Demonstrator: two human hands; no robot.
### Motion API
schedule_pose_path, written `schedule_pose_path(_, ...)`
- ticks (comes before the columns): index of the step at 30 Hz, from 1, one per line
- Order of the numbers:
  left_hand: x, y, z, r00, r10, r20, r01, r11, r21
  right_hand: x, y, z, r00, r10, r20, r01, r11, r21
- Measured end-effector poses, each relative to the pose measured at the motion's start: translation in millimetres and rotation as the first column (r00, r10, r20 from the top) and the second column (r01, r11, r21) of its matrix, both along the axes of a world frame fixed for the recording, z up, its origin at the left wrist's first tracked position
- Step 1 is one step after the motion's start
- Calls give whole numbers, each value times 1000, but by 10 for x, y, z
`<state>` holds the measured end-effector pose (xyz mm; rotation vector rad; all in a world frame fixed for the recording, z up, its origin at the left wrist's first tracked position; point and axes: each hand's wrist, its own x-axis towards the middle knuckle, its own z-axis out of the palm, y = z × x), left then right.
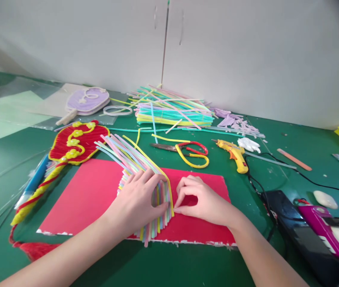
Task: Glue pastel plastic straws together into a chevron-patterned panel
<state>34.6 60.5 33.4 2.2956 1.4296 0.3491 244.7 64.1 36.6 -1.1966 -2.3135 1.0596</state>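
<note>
Pastel pipe cleaners (pixel 159 195), woven into a mat with loose ends fanned out at its upper left, lie on a sheet of red card (pixel 88 191). My left hand (pixel 141 195) rests over the mat and holds it down, its fingers curved along the top and its thumb near the right edge. A yellow pipe cleaner (pixel 169 187) bends down along that edge. Just right of it, my right hand (pixel 202 199) is closed in a pinch, thumb and forefinger meeting beside the mat's edge. Whatever those fingertips hold is too small to make out.
Behind lie scissors (pixel 193 153), a yellow glue gun (pixel 232 154) and a pipe-cleaner pile (pixel 174 109). At left are a red-and-yellow fan (pixel 79 141) and a lilac fan (pixel 87 100). A black device (pixel 295 231), cords and a magenta item (pixel 322 227) sit at right.
</note>
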Motion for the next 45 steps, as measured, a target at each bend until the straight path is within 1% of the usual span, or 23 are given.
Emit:
schedule_pose_path(6, 2, -4, 10, 1000, 2, -12, -2, 1000, -13, -14, -9, 6, 1000, 4, 20, -4, 1000, 6)
schedule_pose_path(10, 4, -5, 11, 1000, 1, -9, -1, 1000, 6, -8, -9, 3, 1000, 5, 12, -5, 1000, 14)
schedule_pose_path(14, 1, -2, 6, 1000, -3, -8, 4, 1000, 20, 0, -5, 1, 1000, 20, 7, -20, 1000, -9)
schedule_pose_path(29, 0, -3, -9, 1000, 3, -15, -3, 1000, 0, -9, -14, 2, 999, 13, 35, -13, 1000, -11)
schedule_pose_path(34, 6, -3, 2, 1000, 7, 5, -7, 1000, -5, -12, -10, -3, 1000, 15, 25, -15, 1000, -27)
schedule_pose_path(37, -5, 17, 12, 998, 19, 52, -17, 999, -29, -8, 16, -12, 1000, 10, -18, -11, 998, -60)
schedule_pose_path(39, -33, 45, 15, 989, 50, 140, -38, 996, -81, 1, 43, -22, 997, -20, -78, 13, 995, -94)
schedule_pose_path(41, -76, 89, 18, 952, 136, 275, -96, 983, -156, 14, 72, -36, 987, -74, -145, 54, 989, -138)
schedule_pose_path(43, -129, 144, 23, 881, 260, 396, -194, 961, -199, 30, 97, -54, 972, -128, -196, 94, 980, -176)
schedule_pose_path(45, -184, 202, 28, 805, 372, 462, -322, 928, -187, 44, 115, -76, 962, -168, -215, 129, 974, -184)
